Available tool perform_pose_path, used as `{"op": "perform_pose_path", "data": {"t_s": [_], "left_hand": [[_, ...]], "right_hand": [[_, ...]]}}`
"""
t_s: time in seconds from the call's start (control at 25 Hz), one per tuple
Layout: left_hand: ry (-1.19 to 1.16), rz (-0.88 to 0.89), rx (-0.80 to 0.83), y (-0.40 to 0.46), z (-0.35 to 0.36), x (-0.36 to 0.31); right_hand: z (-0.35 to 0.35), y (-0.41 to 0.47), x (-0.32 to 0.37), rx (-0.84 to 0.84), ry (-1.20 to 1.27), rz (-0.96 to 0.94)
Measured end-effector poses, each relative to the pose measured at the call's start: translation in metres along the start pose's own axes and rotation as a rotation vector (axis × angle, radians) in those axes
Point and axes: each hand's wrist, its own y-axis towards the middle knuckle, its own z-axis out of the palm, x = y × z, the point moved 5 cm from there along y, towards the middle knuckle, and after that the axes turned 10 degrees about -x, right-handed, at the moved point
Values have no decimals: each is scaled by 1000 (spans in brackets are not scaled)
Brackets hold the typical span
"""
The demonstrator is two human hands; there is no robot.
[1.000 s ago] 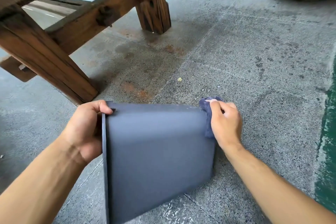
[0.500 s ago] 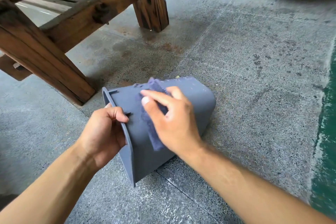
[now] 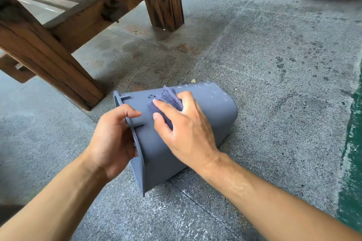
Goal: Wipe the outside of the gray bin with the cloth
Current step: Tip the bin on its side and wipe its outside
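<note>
2 hands on gray bin [image 3: 207,115] | L hand [image 3: 113,139] fingers grip rim | R hand [image 3: 188,131] fingers press cloth [image 3: 168,98] flat on side

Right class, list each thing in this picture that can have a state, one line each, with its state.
gray bin: on its side on the floor, rim toward the person
cloth: pressed flat on the bin's outer wall
left hand: grips the bin's rim
right hand: fingers straight, presses the cloth
</note>
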Motion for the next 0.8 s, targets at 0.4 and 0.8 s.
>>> {"op": "perform_pose_path", "data": {"t_s": [0.4,0.8], "left_hand": [[-26,-64,-86,0,-10,7],[-328,-67,-130,8,-23,-8]], "right_hand": [[-12,13,-101,79,-175,221],[-42,10,-150,83,-311,483]]}}
